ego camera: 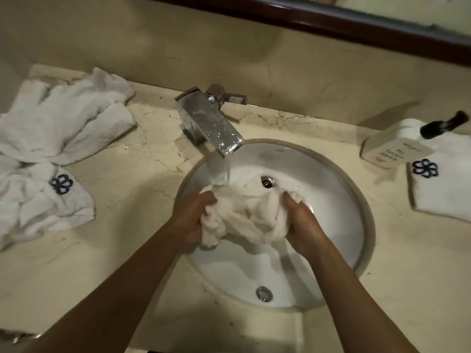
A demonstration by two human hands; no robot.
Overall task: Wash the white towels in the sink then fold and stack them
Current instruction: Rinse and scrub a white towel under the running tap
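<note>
Forearms: both bare, entering from the bottom edge and converging over the sink [356, 250].
Sink: round white basin set into the table [142, 250]; overflow fitting on the near wall, drain opening [267, 181] toward the far side.
Left hand [195, 216]: fingers curled round the left end of the wet towel [244, 217], gripping it.
Right hand [302, 224]: fingers curled round the right end of the same towel, gripping it.
Wet towel: white, bunched and wrinkled, held between the two hands above the basin; its far edge lies under the water stream and reaches close to the drain opening.
Water stream [221, 171]: running from the spout onto the left far part of the towel.
Faucet [211, 123]: chrome, rectangular spout angled down over the far-left rim of the basin; lever handle [234, 98] behind it, pointing right.
Table: cream marble with dark veining, carrying all items around the basin.
Left towel pile [51, 154]: several white towels lying crumpled on the table, well apart from the basin; one shows a dark blue flower emblem [61, 184].
Folded towel [443, 189]: white, lying flat on the table right of the basin, flower emblem facing up.
Pump bottle [392, 146]: white with a black pump head, lying tilted, its upper part resting on the folded towel.
Mirror frame [356, 24]: dark wood, along the far wall at top right.
</note>
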